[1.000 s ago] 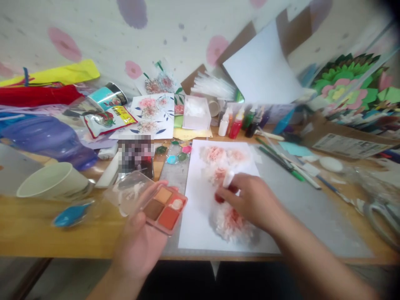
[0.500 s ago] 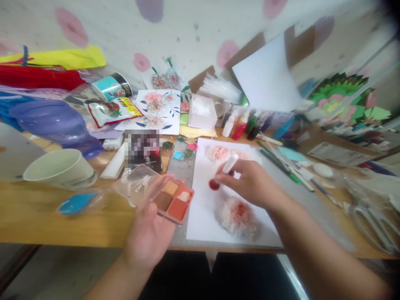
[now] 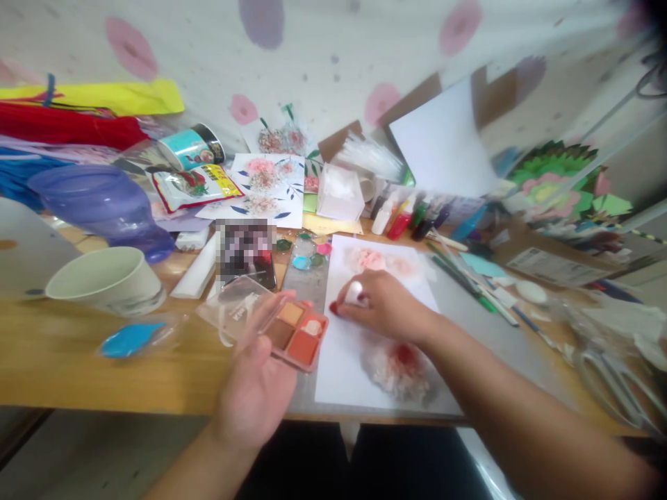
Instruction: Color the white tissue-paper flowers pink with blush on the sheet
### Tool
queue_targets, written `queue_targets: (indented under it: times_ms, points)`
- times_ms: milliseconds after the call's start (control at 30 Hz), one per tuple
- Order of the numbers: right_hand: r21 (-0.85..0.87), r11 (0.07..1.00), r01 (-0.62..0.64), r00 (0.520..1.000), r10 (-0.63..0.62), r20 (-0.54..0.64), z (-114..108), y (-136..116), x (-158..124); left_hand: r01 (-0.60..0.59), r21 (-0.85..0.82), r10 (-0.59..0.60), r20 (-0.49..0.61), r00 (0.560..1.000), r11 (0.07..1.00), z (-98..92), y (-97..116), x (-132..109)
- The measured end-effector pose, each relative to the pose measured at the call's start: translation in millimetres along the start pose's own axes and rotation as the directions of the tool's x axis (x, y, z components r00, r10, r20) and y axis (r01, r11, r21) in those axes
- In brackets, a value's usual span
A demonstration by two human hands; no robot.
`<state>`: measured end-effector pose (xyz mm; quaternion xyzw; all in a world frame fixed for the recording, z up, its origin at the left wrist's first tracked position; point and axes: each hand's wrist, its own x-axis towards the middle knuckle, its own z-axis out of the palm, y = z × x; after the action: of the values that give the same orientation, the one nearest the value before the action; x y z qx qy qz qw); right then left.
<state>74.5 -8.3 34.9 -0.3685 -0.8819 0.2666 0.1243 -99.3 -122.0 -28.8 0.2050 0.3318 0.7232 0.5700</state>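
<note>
My left hand (image 3: pixel 256 392) holds an open eyeshadow palette (image 3: pixel 303 348) with tan, brown and orange-red pans; one pan has a pale patch. The palette's clear lid (image 3: pixel 232 309) is folded back to the left. In my right hand (image 3: pixel 388 305), a makeup brush (image 3: pixel 356 293) with a white handle is pinched, its reddish tip just right of the palette, above a white sheet of paper (image 3: pixel 336 382). A fluffy white flower (image 3: pixel 399 378) with a red centre lies on that sheet below my right wrist. Paler pink flowers (image 3: pixel 369 260) lie at the sheet's far end.
A pale green bowl (image 3: pixel 104 278) and a blue packet (image 3: pixel 130 340) stand left. A phone (image 3: pixel 268 271) lies behind the palette. Small paint bottles (image 3: pixel 401 221) line the back. Pens (image 3: pixel 463 279) and scissors (image 3: pixel 618 382) are on the right.
My right hand has moved left with the brush, toward the palette, and the brush has tilted. My left hand with the palette stays nearly in place. The view has shifted slightly.
</note>
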Motion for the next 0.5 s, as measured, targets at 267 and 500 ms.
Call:
queue_targets:
  times_ms: [267,500]
  points:
    - [0.065,0.998,0.025,0.996,-0.019,-0.084,2,1,7,0.005,-0.021,-0.006,-0.031,0.999,1.0,-0.7,0,0]
    - [0.139,0.989,0.054,0.938,-0.098,0.333,-16,-1,-4,-0.024,-0.047,0.026,0.042,0.999,0.999,-0.3,-2,0]
